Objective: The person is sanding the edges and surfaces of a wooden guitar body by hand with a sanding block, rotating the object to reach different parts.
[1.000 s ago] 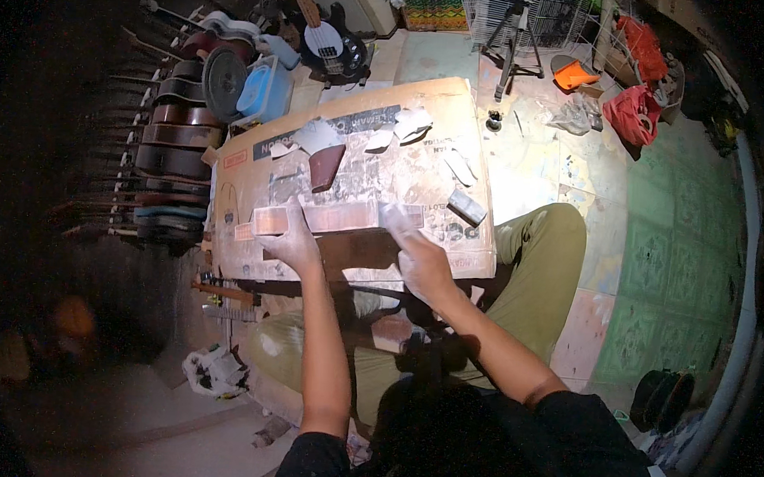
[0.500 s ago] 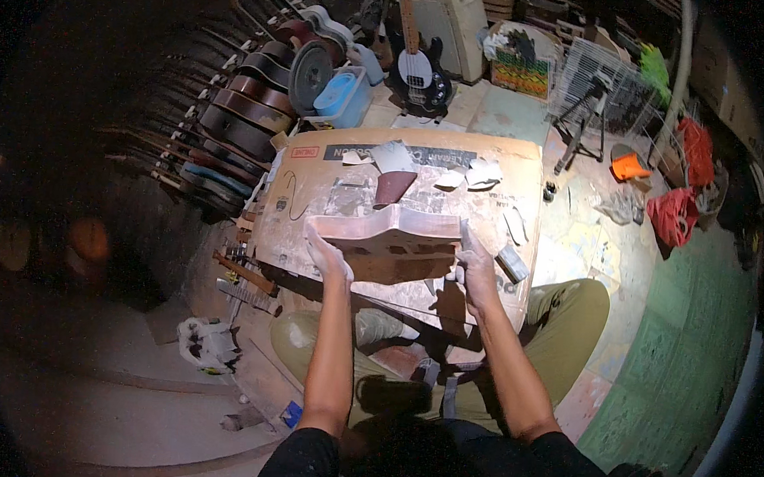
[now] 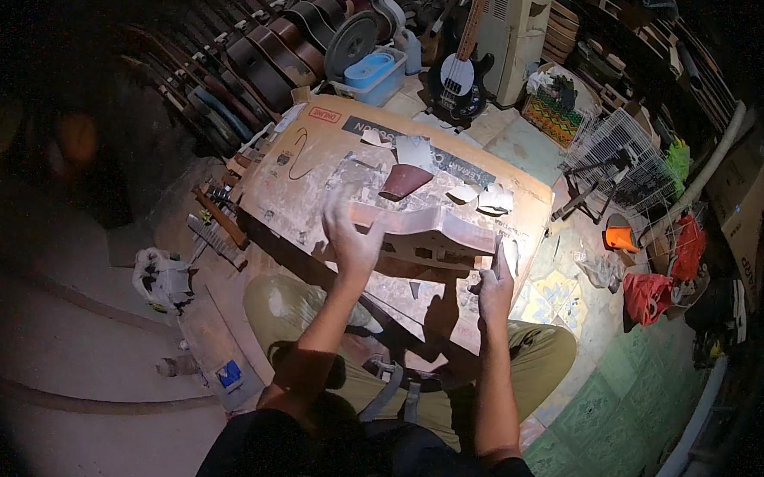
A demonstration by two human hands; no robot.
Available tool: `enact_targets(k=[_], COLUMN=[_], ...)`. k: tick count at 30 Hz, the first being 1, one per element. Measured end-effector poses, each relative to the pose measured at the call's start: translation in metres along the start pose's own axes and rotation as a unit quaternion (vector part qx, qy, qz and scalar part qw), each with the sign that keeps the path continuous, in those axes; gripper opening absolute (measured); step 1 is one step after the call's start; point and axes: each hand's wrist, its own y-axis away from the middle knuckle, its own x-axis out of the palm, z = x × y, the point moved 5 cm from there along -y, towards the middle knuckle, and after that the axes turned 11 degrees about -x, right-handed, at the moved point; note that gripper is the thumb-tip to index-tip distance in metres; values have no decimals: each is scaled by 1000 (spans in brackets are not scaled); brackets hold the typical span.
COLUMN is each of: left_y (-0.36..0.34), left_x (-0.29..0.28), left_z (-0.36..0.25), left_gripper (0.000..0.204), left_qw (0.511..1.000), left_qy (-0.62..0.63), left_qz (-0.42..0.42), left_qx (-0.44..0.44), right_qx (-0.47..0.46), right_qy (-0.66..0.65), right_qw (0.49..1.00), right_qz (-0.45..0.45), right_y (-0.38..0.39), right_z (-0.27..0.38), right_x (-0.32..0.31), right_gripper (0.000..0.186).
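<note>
An unpainted wooden guitar body (image 3: 439,222) is held nearly edge-on above a dusty cardboard sheet (image 3: 268,185), its curved edge uppermost and routed hollows on the side facing me. My left hand (image 3: 352,241) is at its left end, thumb against the wood, fingers spread and smeared by motion. At the other end, my right hand (image 3: 493,287) grips the body with its fingers curled. Both hands are pale with dust. Just beyond the body lie a maroon sheet of sandpaper (image 3: 405,182) and several torn pale pieces (image 3: 495,199).
Guitars (image 3: 266,60) stand in a row at the far left, near a clear tub (image 3: 377,87) with a blue container. A black bass guitar (image 3: 462,74) stands upright behind the cardboard. To the right are a wire cage (image 3: 612,138), a tripod (image 3: 587,193) and red bags (image 3: 647,296).
My view has turned, so the surroundings appear rotated. The guitar body now tilts down to the right, and my left hand has shifted from flat against its end to higher up with fingers spread.
</note>
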Motion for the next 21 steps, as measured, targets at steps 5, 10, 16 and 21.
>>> enact_targets(k=[5, 10, 16, 21], left_y=[-3, 23, 45, -35], left_x=[14, 70, 153, 117], left_z=[-73, -82, -47, -25], left_gripper=[55, 51, 26, 22], left_qw=[958, 937, 894, 915], left_qy=[87, 55, 133, 87], left_qz=[234, 313, 368, 337], left_qx=[143, 144, 219, 202], right_qx=[11, -190, -158, -192], right_qy=[29, 184, 609, 338], right_qw=[999, 964, 766, 921], right_qz=[29, -6, 129, 30], right_y=[2, -38, -170, -140], right_z=[14, 34, 48, 80], right_x=[5, -33, -11, 21], right_gripper=[66, 59, 33, 31])
